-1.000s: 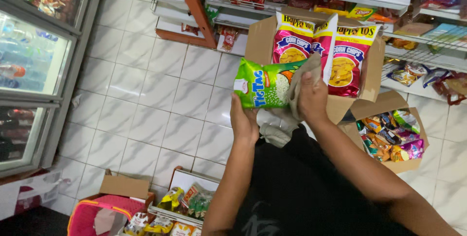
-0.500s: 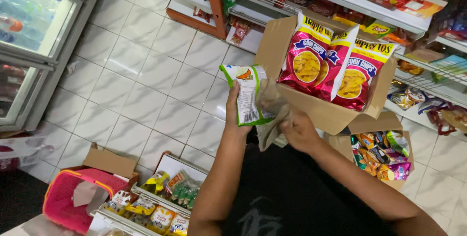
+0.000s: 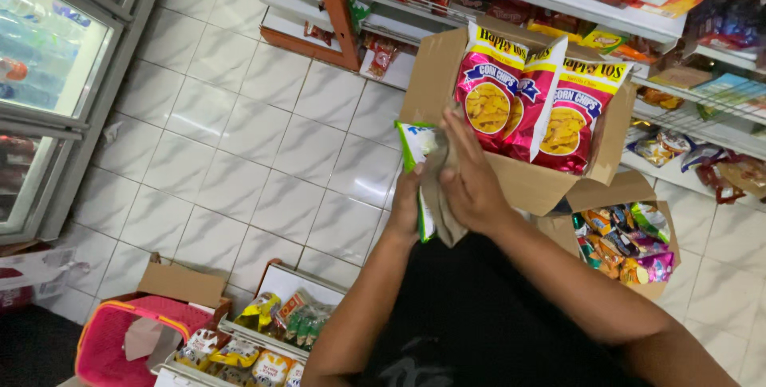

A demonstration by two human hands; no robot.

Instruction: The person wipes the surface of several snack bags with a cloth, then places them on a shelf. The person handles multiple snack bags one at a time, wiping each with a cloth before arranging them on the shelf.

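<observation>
**Wiping a snack bag beside an open box of chips**

Looking down from the head camera, the left hand (image 3: 405, 210) grips a green-and-white snack bag (image 3: 416, 148) by its lower part, fingers closed round it, holding it upright and edge-on. The right hand (image 3: 471, 175) lies flat against the side of the bag, fingers straight and together, pressing a grey-brown cloth (image 3: 443, 211) to it; the cloth hangs down below both hands. Bag and cloth are held in the air above the white tiled floor (image 3: 239, 140), just left of an open cardboard box (image 3: 527, 183).

Three red-and-yellow chip bags (image 3: 523, 100) stand upright in that box, their tops above its rim. A second, lower box (image 3: 630, 243) at the right holds mixed small packets. Shelves (image 3: 558, 4) run along the top edge of the floor, stocked with more packets. A glass-door cooler (image 3: 48, 76) stands along the left edge. Near the bottom left corner sits a pink basket (image 3: 120, 347), with a small carton (image 3: 179, 283) beside it and a tray of small packets (image 3: 271, 331) just to its right. The person's dark shirt (image 3: 479, 315) fills the lower middle.
</observation>
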